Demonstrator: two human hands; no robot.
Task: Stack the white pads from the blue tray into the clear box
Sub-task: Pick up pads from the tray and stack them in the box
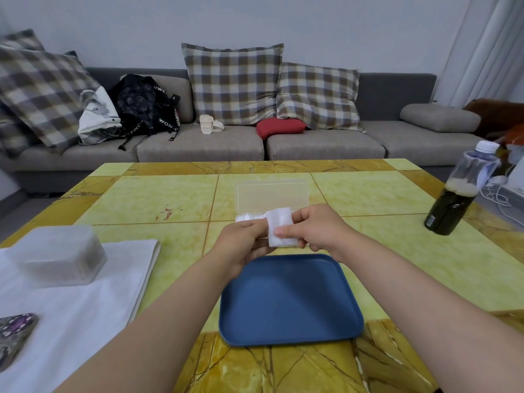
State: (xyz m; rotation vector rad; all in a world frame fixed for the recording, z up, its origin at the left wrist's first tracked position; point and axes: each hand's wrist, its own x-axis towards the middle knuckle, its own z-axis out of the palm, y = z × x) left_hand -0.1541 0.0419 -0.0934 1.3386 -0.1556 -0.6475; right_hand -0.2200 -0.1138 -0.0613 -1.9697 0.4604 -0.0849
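— Both hands are pinching one white pad (280,226); I'm seeing my left hand (243,241) and right hand (314,226) gripping it above the blue tray (289,302).

— And the clear box (272,197)?

— It's sitting open just behind, more pads showing inside.

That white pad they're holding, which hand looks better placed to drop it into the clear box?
Probably the right hand: its thumb presses the white pad and it sits nearer the clear box. The left hand only steadies the pad's edge.
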